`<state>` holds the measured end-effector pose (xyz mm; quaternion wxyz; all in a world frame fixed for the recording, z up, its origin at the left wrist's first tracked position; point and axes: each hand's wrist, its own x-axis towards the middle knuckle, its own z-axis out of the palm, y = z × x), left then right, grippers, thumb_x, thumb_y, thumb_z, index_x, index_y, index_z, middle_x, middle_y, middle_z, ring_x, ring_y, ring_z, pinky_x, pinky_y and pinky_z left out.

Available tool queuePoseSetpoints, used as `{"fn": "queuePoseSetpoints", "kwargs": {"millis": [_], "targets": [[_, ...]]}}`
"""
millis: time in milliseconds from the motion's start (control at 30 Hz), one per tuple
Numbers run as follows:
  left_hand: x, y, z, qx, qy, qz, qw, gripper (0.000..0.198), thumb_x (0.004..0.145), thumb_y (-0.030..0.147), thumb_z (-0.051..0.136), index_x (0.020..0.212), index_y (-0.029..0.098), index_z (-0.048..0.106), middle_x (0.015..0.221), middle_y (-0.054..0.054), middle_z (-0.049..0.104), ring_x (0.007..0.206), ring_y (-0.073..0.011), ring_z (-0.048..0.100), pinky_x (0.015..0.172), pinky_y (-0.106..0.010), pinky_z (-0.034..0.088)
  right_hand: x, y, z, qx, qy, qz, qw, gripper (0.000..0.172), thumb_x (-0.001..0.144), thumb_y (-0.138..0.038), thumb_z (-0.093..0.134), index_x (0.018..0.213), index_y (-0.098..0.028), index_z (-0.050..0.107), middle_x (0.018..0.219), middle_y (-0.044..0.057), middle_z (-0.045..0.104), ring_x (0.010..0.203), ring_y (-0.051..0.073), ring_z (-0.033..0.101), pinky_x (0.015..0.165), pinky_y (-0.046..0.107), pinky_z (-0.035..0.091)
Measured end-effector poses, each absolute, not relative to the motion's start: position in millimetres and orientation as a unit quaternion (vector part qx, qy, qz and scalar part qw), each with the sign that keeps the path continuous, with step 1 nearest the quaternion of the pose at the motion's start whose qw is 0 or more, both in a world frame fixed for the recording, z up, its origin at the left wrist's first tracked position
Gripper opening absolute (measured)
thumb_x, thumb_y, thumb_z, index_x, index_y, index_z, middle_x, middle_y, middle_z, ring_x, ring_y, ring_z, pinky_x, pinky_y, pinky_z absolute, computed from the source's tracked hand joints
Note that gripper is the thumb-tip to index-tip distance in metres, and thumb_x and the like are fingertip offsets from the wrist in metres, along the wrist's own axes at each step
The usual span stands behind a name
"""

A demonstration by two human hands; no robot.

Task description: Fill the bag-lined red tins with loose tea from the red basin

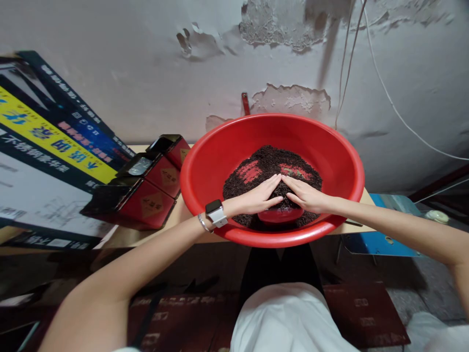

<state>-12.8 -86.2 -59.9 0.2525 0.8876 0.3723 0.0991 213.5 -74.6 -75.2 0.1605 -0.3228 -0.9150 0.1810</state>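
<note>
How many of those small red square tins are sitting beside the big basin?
3 red square tins stand in a row left of the red plastic basin: near, middle, far. More may be hidden.

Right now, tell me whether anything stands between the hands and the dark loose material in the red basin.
Nothing visible does. The left hand and right hand lie directly on the dark loose material inside the red basin.

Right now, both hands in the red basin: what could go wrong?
1. The red basin overhangs the table's front edge toward the person; pressing its near side could tip it.
2. The left hand and right hand lie flat on the heap of dark loose tea; a hard push could send some over the rim.
3. The open red tins stand close by the left forearm; a sweep could knock them.
</note>
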Motion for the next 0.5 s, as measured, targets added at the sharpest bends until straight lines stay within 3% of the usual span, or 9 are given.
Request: {"fn": "queuePoseSetpoints", "kwargs": {"millis": [100, 300, 500], "targets": [[-12, -84, -56, 0.874, 0.381, 0.1, 0.284, 0.074, 0.092, 0.052, 0.028, 0.149, 0.007, 0.014, 0.157, -0.012, 0.004, 0.145, -0.0203, 0.005, 0.118, -0.035, 0.007, 217, -70, -72, -0.327, -0.915, 0.186, 0.147, 0.063, 0.096, -0.051, 0.025, 0.15, -0.019, 0.022, 0.155, 0.008, 0.021, 0.143, 0.021, 0.018, 0.118, 0.045, 0.018], [-33, -61, -37, 0.772, 0.499, 0.282, 0.275, 0.061, 0.091, 0.044, 0.029, 0.142, 0.01, 0.036, 0.15, -0.009, 0.035, 0.138, -0.0188, 0.031, 0.115, -0.031, 0.019, 213, -68, -53, -0.309, -0.928, 0.146, 0.148, 0.058, 0.098, -0.046, 0.021, 0.151, -0.023, 0.018, 0.157, 0.005, 0.014, 0.145, 0.019, 0.011, 0.118, 0.046, 0.013], [-36, -51, -60, 0.742, 0.549, 0.227, 0.31, 0.054, 0.089, 0.04, 0.034, 0.134, 0.014, 0.048, 0.145, -0.008, 0.043, 0.135, -0.0195, 0.037, 0.113, -0.031, 0.023, 201, -82, -73, -0.271, -0.95, 0.137, 0.075, 0.056, 0.099, -0.041, 0.022, 0.15, -0.02, 0.018, 0.156, 0.007, 0.016, 0.145, 0.021, 0.01, 0.116, 0.05, 0.015]]}}
